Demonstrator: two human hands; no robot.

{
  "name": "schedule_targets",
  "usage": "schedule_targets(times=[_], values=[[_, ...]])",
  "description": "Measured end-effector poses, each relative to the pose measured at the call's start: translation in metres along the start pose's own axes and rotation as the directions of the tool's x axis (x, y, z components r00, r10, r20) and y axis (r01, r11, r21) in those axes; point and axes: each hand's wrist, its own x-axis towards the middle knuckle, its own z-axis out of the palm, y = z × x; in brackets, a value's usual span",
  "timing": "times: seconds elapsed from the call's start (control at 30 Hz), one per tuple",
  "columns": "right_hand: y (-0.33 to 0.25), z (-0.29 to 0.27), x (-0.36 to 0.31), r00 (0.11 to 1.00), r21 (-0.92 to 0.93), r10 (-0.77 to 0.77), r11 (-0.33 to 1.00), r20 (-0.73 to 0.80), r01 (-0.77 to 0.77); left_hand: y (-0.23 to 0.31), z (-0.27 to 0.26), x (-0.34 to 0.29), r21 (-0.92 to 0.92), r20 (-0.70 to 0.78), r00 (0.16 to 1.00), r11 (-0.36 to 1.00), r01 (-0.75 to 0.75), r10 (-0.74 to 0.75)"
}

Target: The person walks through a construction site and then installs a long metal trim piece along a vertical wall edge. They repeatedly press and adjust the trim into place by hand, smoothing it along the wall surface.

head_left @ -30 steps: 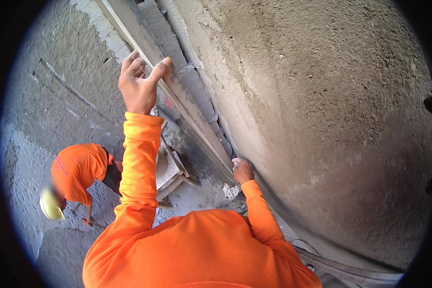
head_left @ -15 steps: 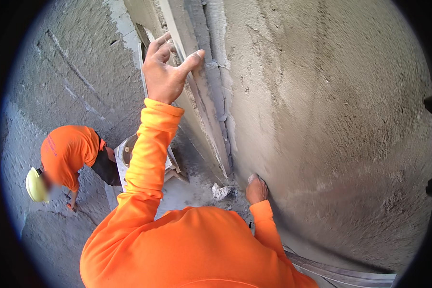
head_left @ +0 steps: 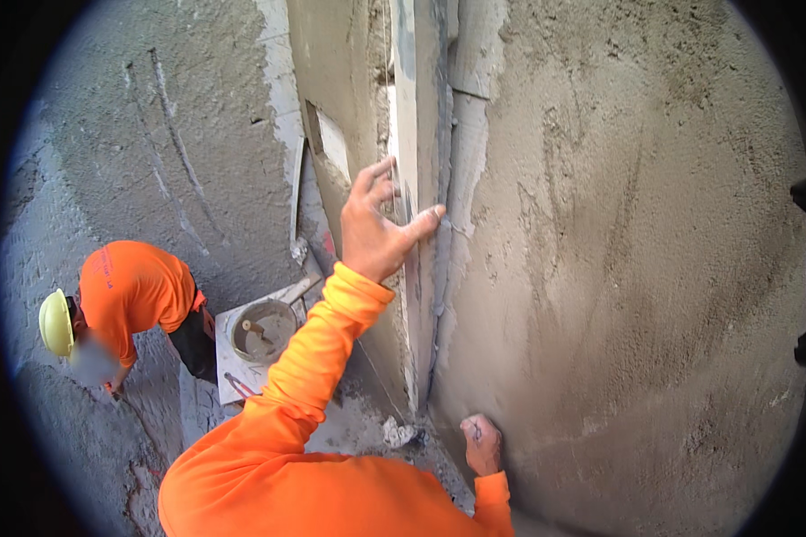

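Note:
A long, straight, grey-smeared board (head_left: 418, 107) stands upright along the wall corner. My left hand (head_left: 376, 231) grips across it, fingers at its left edge and thumb over its right side. Low down, right of the board's foot, my right hand (head_left: 482, 445) is closed in a fist close to the plastered wall (head_left: 600, 268). What that fist holds, if anything, is too small to make out. A thin string (head_left: 386, 54) runs beside the board. Both of my sleeves are orange.
At the left, another person (head_left: 139, 291) in an orange top and yellow helmet bends low. Nearby, a bucket (head_left: 264, 315) with a handled tool inside sits on a pale board, beside red-handled pliers (head_left: 238, 385). A whitish lump (head_left: 398, 433) lies near the corner.
The view has shifted, and the board looks more upright in it. My left hand appears lower along the board, still across it. The bucket and pliers have come out from behind my left arm.

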Motion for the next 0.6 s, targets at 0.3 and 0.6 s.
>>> schedule_targets(times=[0.3, 0.6], values=[[-0.047, -0.004, 0.004, 0.983, -0.141, -0.183, 0.973, -0.005, 0.181, -0.001, 0.002, 0.001, -0.075, 0.039, 0.999, 0.997, 0.036, -0.033], [-0.049, 0.006, 0.000, 0.994, -0.297, -0.077, 0.954, -0.081, 0.050, -0.006, 0.011, -0.003, -0.100, -0.056, 0.997, 0.993, -0.058, 0.053]])
